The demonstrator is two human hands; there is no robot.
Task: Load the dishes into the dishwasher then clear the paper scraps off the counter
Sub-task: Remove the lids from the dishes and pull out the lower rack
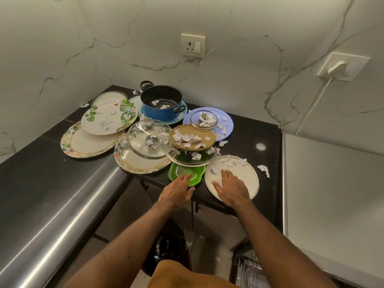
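- Cream plate (245, 173) sat at the front right of the black counter (253, 129), close to its near edge. Our right hand (230, 189) lay flat on it, fingers straight and spread, gripping nothing. We judged it a press, to pin the plate or slide it toward us.
- Our left hand (178, 191) was also flat and held nothing. Its fingertips touched the near rim of the green plate (187, 176).
- That green plate poked out from under a glass bowl (191, 160), and a woven tray (192, 135) heaped with torn paper rested on the bowl. We judged that dragging the bottom piece out could tip the pile, which would explain a light touch rather than a pull.
- Paper scraps (263, 169) lay loose just right of the cream plate. More lay on that plate's far side, on the glass lid (145, 129) and inside the blue pot (160, 112) at the back. The dishes would likely need shaking off before loading.
- Low at the right, below the counter, a wire rack (251, 271) showed, presumably the dishwasher. The dishes in view all stood on the counter, so we took the job as barely begun.
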